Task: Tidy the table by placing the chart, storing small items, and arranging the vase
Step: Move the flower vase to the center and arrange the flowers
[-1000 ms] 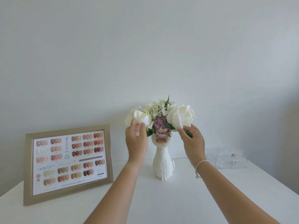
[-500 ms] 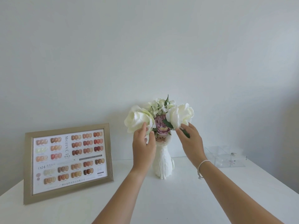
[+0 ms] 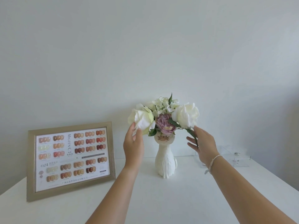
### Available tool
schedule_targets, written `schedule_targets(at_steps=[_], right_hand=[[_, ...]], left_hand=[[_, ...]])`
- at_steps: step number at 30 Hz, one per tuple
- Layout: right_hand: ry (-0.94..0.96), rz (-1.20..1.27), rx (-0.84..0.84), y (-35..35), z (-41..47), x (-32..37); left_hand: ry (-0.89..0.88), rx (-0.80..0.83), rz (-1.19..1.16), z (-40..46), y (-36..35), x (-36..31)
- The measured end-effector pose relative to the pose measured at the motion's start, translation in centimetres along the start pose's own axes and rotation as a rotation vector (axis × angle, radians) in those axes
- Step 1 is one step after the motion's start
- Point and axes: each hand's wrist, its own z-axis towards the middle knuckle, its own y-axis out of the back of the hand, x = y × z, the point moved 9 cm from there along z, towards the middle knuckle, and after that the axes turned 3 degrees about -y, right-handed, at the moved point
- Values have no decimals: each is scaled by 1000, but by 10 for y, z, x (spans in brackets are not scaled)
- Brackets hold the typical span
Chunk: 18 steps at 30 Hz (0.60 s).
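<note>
In the head view, a white ceramic cat-shaped vase [image 3: 165, 160] is seen upright at the table's centre, filled with white roses [image 3: 185, 115] and a mauve bloom. The left hand [image 3: 133, 147], at nine o'clock of the vase, is held open — fingertips touching a rose. The right hand [image 3: 203, 145], at three o'clock, is spread open beside a green stem; contact cannot be told. A gold-framed nail colour chart [image 3: 71, 159] is propped at the white table's [image 3: 161, 199] left, a clear acrylic box [image 3: 236, 156] at its right, against a pale wall.
</note>
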Motion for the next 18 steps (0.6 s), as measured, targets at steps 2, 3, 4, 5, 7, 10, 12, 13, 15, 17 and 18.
schedule_targets(at_steps=[2,3,4,5,7,10,12,13,15,17,18], right_hand=[[24,-14,21,-5,-3,3],[31,-10,36,-8,-5,2],[30,-5,49,-10,-7,0],[27,-2,51,-11,-8,-2],[19,-5,36,-12,-9,-8],[0,-13,39,-18,-11,-16],[-5,-16,36,-18,-11,-17],[-4,-13,31,-17,-11,-16],[0,-9,24,-16,-10,-14],[-2,-17,11,-13,-11,-15],[-5,-21,4,-11,-12,-15]], left_hand=[[-8,21,12,-5,-3,1],[-7,31,20,-7,-5,2],[-8,41,29,-9,-6,2],[-17,51,39,-12,-9,2],[-66,64,75,-17,-13,-1],[-143,86,117,-24,-19,-8],[-157,88,122,-26,-20,-8],[-158,81,122,-26,-18,-8],[-160,66,124,-24,-13,-7],[-162,71,131,-24,-11,-6],[-157,76,136,-25,-10,-5]])
